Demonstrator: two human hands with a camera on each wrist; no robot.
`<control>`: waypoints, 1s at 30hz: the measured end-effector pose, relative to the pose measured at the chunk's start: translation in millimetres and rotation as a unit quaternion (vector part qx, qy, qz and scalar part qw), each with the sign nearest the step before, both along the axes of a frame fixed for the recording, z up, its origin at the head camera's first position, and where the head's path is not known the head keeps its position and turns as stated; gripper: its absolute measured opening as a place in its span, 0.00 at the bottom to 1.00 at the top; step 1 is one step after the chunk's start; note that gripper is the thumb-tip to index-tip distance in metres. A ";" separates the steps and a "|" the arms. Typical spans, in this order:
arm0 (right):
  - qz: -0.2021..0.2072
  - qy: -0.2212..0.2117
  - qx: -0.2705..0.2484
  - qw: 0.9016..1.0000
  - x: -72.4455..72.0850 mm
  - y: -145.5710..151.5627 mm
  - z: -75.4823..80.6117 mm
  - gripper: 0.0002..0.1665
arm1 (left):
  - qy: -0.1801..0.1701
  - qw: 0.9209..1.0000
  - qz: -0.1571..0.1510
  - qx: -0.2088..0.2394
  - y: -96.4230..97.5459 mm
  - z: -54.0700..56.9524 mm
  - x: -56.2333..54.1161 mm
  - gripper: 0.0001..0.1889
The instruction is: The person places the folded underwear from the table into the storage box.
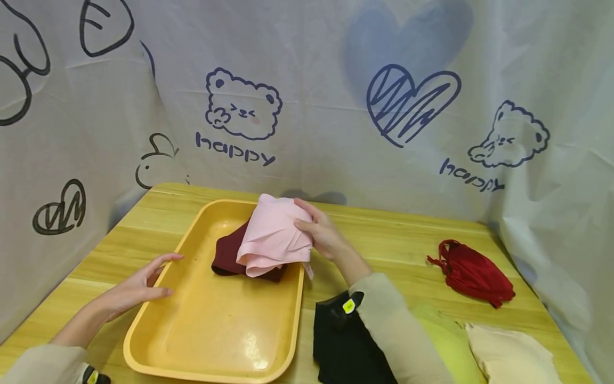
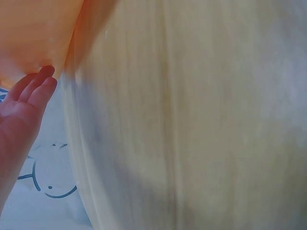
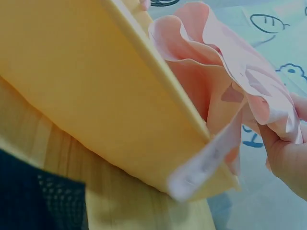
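My right hand (image 1: 326,232) pinches the corner of a folded pink garment (image 1: 275,232) between thumb and fingers. The garment hangs over the far right part of a yellow tray (image 1: 211,325), and its white label (image 3: 204,165) dangles outside the rim. Partly hidden beneath it, a folded maroon cloth (image 1: 227,253) lies in the tray. At the tray's left side is my left hand (image 1: 134,288), with thumb and index fingertips over the rim. In the left wrist view, its other fingers (image 2: 43,91) stretch nearly straight against the tray's outer wall.
Right of the tray lies a black cloth (image 1: 342,341), partly under my right forearm. Beyond it are a yellow-green cloth (image 1: 443,341) and a cream cloth (image 1: 510,354). A red drawstring pouch (image 1: 475,272) sits farther back. White curtains (image 1: 316,106) with drawings border the wooden table (image 1: 384,229).
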State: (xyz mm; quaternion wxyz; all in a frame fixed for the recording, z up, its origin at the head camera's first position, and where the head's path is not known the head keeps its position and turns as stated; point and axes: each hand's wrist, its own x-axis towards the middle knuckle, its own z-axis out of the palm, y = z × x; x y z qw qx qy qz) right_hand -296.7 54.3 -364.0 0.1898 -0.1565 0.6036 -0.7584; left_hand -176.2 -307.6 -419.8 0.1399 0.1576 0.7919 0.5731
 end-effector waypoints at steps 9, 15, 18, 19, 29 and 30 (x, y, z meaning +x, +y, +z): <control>-0.012 0.012 0.005 1.000 -3.0 -23.1 -6.9 0.33 | 0.006 1.000 0.000 0.001 -0.5 -1.4 -0.5 0.33; -0.015 0.010 0.001 1.000 -5.8 -32.7 -12.1 0.34 | 0.008 1.000 0.004 -0.007 -0.9 -1.8 -0.6 0.33; -0.019 0.010 0.006 1.000 -7.3 -37.0 -14.2 0.34 | 0.007 1.000 0.006 -0.005 -0.8 -1.8 -0.9 0.33; -0.020 0.012 0.010 1.000 -7.8 -38.4 -15.0 0.34 | 0.007 1.000 0.007 -0.005 -0.7 -1.8 -1.1 0.33; -0.033 0.040 0.076 0.996 -9.5 -46.1 -23.2 0.33 | 0.007 1.000 0.006 -0.016 -0.9 -0.8 -1.6 0.33; -0.035 0.048 0.086 0.994 -9.5 -46.5 -23.6 0.33 | 0.006 1.000 0.006 -0.016 -1.1 -0.6 -1.5 0.33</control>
